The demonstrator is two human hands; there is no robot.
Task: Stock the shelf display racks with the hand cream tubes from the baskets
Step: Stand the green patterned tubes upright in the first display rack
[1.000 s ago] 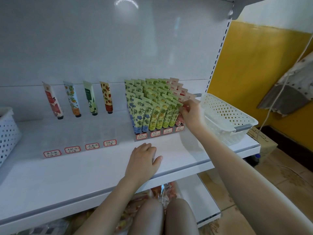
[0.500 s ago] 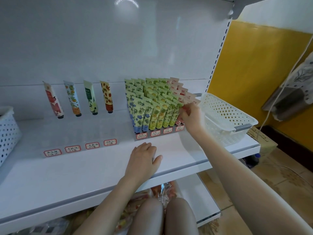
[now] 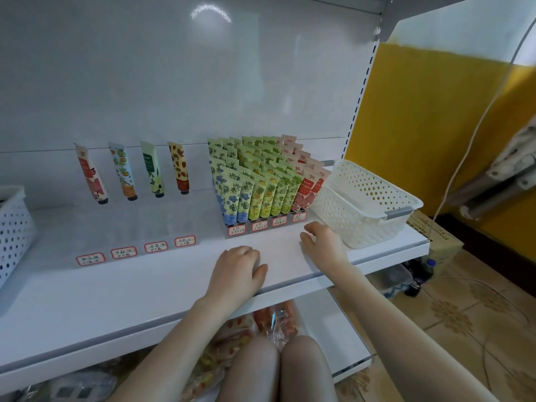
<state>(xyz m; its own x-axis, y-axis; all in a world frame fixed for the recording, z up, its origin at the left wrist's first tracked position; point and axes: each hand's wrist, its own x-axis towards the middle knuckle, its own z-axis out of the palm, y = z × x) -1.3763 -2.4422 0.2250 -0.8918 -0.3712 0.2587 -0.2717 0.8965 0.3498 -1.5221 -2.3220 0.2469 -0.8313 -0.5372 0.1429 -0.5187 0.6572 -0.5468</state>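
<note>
- Hand cream tubes (image 3: 255, 184) pack the right rack (image 3: 298, 217), right of centre. The left rack (image 3: 136, 227) holds only four, at its back. Where are the hands?
- Both rest on the shelf (image 3: 116, 285) at mid-frame, holding nothing. The left hand (image 3: 237, 268) and right hand (image 3: 322, 242) have loosely curled fingers, and the right sits just beside the right basket (image 3: 365, 204), which looks empty.
- So?
- I'd turn to the left basket (image 3: 11, 227) at the frame's left edge and match each tube to its lane, cap down.
</note>
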